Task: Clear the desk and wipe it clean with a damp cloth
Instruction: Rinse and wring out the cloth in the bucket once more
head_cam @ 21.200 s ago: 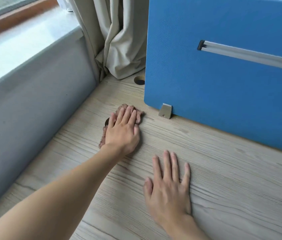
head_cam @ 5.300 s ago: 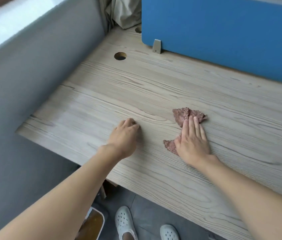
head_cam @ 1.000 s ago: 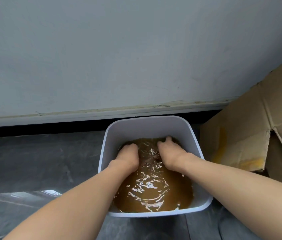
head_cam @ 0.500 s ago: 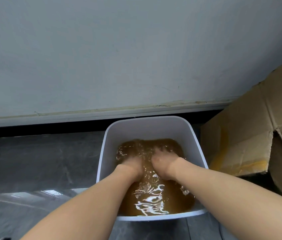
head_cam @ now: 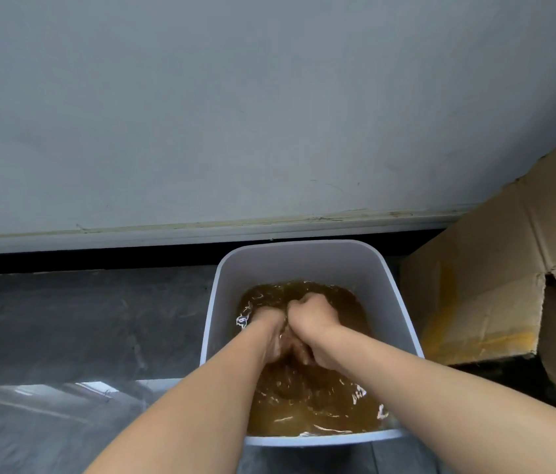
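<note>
The right hand [head_cam: 314,316] is balled into a fist, its fingers [head_cam: 299,302] curled in with the knuckles above the surface. The left hand [head_cam: 268,325] lies against it, knuckles touching, mostly under murky brown water [head_cam: 304,405], its fingers seemingly curled too. I cannot tell what either hand grips. A pinkish-brown blur under the surface between the wrists may be the cloth. Its long axis and the way it points cannot be told.

Both hands sit a little beyond the middle of a white tub [head_cam: 304,260]. There is open water between them and the tub's near rim, less towards the far wall, and a narrow margin on each side. The forearms cross the near rim, the left one over its left corner.

The tub's long axis runs away from the person. It stands on a dark floor [head_cam: 81,336], its far end close to the pale baseboard [head_cam: 133,236] at the foot of a grey wall [head_cam: 235,114]. A cardboard box [head_cam: 492,268] stands just beside the tub's right edge. On the left the floor lies open up to the baseboard.
</note>
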{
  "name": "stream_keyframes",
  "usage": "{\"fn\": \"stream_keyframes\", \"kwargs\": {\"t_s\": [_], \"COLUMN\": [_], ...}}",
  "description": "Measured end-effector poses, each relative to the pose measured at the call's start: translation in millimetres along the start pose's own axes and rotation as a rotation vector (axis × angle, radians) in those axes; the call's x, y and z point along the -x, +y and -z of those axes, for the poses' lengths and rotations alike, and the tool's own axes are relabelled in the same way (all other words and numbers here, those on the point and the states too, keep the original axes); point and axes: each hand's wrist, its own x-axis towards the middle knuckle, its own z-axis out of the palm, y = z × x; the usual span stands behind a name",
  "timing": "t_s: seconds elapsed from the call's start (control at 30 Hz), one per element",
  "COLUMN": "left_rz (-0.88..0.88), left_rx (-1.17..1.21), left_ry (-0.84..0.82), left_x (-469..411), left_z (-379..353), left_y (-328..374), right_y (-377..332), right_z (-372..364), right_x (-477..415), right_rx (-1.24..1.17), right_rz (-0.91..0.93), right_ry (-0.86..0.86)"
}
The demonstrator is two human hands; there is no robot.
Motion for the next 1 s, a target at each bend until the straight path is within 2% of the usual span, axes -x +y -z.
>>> {"fn": "stream_keyframes", "kwargs": {"t_s": [0.13,0.3,0.4,0.5,0.57,0.67,0.73,0.83,0.93,1.0], "left_rz": [-0.022,0.001,-0.018,-0.15,-0.227,-0.189,-0.144,-0.158,-0.009,0.01], "left_rx": [0.203,0.05,-0.031,-0.154,-0.343,-0.606,-0.535,-0.496,-0.216,-0.116], "left_ry": [-0.1,-0.182,-0.089,0.043,0.196,0.268,0.216,0.103,0.014,-0.001], "left_x": [13,13,16,-5,-12,-22,-28,-32,-20,-17], "left_z": [-6,-7,1,3,0,-1,-3,1,1,0], "left_y": [4,9,14,4,-4,-17,-18,-17,-11,-11], "right_y": [-4,3,1,4,12,23,22,19,17,17], "right_z": [4,39,46,41,40,36,32,23,14,6], "right_x": [10,-3,-14,-19,-14,-4,-6,-13,-12,-7], "right_rx": [0.103,0.433,0.614,0.769,0.948,1.175,1.108,0.767,0.425,0.194], "right_rz": [0.139,0.284,0.27,0.279,0.341,0.418,0.349,0.205,0.106,0.027], "right_ry": [0.137,0.127,-0.001,-0.163,-0.242,-0.283,-0.309,-0.312,-0.245,-0.185]}}
